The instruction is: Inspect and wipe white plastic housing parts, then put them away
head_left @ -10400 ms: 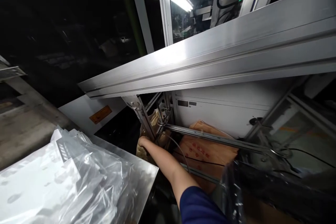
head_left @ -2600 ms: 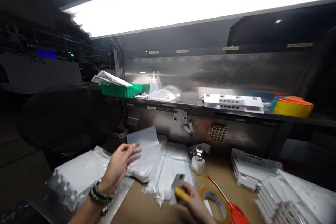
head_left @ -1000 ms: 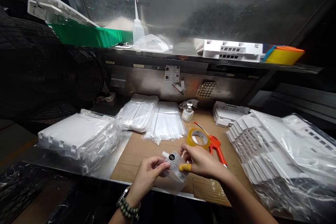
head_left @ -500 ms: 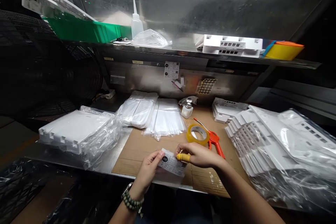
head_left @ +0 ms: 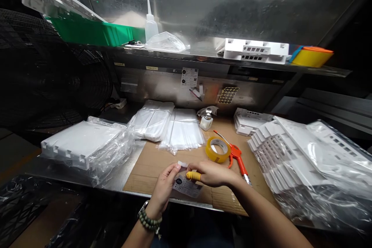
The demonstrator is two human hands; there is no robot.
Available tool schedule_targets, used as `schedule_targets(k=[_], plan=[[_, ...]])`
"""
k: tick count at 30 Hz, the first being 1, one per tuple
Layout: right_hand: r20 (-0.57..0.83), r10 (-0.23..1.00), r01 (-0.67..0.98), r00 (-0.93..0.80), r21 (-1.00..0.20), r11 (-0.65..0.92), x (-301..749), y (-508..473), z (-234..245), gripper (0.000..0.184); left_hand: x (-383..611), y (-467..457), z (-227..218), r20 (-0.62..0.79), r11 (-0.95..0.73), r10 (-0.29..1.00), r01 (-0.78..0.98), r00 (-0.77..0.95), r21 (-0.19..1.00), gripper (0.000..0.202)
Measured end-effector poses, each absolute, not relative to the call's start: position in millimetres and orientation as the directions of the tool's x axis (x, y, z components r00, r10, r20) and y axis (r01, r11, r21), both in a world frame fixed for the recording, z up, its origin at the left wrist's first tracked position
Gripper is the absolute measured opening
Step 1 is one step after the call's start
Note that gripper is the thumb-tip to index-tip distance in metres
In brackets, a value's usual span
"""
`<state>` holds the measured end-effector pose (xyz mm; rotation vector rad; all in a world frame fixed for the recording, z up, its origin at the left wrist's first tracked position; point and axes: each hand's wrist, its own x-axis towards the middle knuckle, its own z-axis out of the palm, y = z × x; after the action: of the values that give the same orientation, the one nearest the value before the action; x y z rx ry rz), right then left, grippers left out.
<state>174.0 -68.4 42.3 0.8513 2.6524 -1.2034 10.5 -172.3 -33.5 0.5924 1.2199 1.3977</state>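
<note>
My left hand [head_left: 166,183] is closed, thumb and fingers pinching the upper left of a printed label sheet [head_left: 187,188] with black print and a round black mark. A whitish strip sticks up past the left thumb. My right hand [head_left: 213,173], with a yellow cover on one finger, is closed over the sheet's upper part; its fingertips are partly hidden. The sheet is above the cardboard near the bench's front edge. Beyond the right hand lie a yellow tape roll [head_left: 217,149] and a red air blow gun [head_left: 237,155].
White plastic housings in clear bags are piled on the left [head_left: 81,139] and right [head_left: 293,151]. Clear plastic bags [head_left: 154,118] and a small pump bottle [head_left: 206,120] stand behind the hands. Overhead, a shelf carries a green bin [head_left: 95,33], a squeeze bottle [head_left: 151,27] and more housings [head_left: 255,51].
My right hand has moved left and slightly down, closer to my left hand. The label sheet now sits lower and further left, and a whitish strip shows at its top.
</note>
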Motion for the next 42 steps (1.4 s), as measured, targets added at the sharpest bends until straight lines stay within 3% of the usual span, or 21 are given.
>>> schedule_targets(k=[6, 14, 20, 25, 30, 34, 42], plan=[[-0.331, 0.431, 0.538, -0.839, -0.620, 0.571, 177.1, -64.9, 46.4, 0.032, 6.0, -172.8, -40.0, -0.268, 0.172, 0.942, -0.393, -0.204, 0.903, 0.043], [-0.236, 0.455, 0.471, -0.859, -0.714, 0.519, 183.0, -65.3, 45.5, 0.027, -2.0, -166.8, -43.3, -0.238, 0.144, 0.956, -0.432, -0.171, 0.890, 0.041], [-0.019, 0.621, 0.424, -0.784, -0.747, 0.512, 211.1, -49.9, 46.4, 0.038, -10.5, -167.0, -42.4, -0.331, 0.193, 0.926, -0.528, -0.181, 0.827, 0.042], [0.099, 0.460, 0.225, -0.882, -0.770, 0.597, 213.1, -51.7, 37.4, 0.038, -1.9, -164.0, -39.2, -0.354, 0.208, 0.924, -0.587, -0.145, 0.783, 0.044], [0.172, 0.423, 0.069, -0.890, -0.865, 0.497, 204.6, -61.6, 34.0, 0.021, 17.1, -164.9, -43.8, -0.346, 0.214, 0.929, -0.575, -0.130, 0.789, 0.046], [0.055, 0.512, 0.154, -0.857, -0.921, 0.357, 204.6, -69.6, 34.1, 0.030, 21.9, -170.4, -44.6, -0.328, 0.238, 0.939, -0.493, -0.102, 0.836, 0.061], [-0.016, 0.632, 0.372, -0.775, -0.819, 0.436, 210.5, -75.9, 23.6, 0.013, 13.1, -182.7, -25.8, -0.294, 0.256, 0.953, -0.320, -0.078, 0.912, 0.057]])
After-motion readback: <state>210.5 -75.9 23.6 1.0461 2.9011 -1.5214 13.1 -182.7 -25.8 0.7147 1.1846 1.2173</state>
